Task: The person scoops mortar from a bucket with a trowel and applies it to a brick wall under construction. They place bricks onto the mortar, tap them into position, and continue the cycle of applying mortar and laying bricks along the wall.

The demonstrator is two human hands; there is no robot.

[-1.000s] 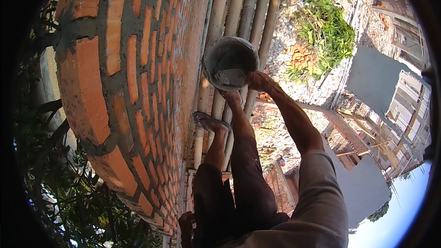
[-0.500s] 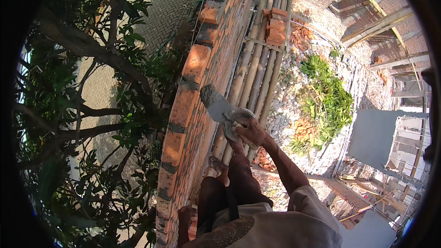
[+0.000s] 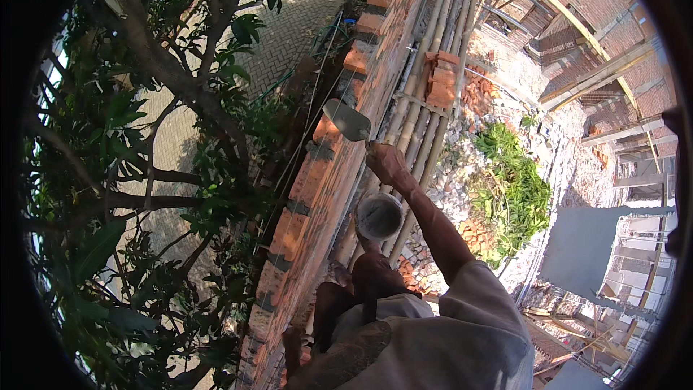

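Trowel point(image 3: 348, 120) first: its flat blade is over the top of the brick wall point(image 3: 289, 235), close to the outer edge, and I can't tell if it touches.

Left of it all, there's a leafy tree point(image 3: 180, 83), and then a paved path point(image 3: 285, 43) down past the wall. If the grip went loose, the tool could fall over that edge and hit somebody on the path.

Next comes the left hand point(image 3: 292, 338), low down beside the wall's inner edge. I can't tell if its fingers are apart or together. A hard lean on the wall might push a brick out, because the grey mortar point(image 3: 297, 208) could be soft.

Then there's a bucket point(image 3: 374, 203) near the person's knee point(image 3: 372, 274). One bump could tip it and spill the mix.

Above it, the right hand point(image 3: 388, 166) has its fingers wrapped tight around the handle.

Bamboo poles point(image 3: 398, 117) run beside the wall. They are round, so a foot could slip. A pile of bricks point(image 3: 442, 85) sits by their right edge. If the poles shook, some might drop onto the rubble point(image 3: 458, 162).
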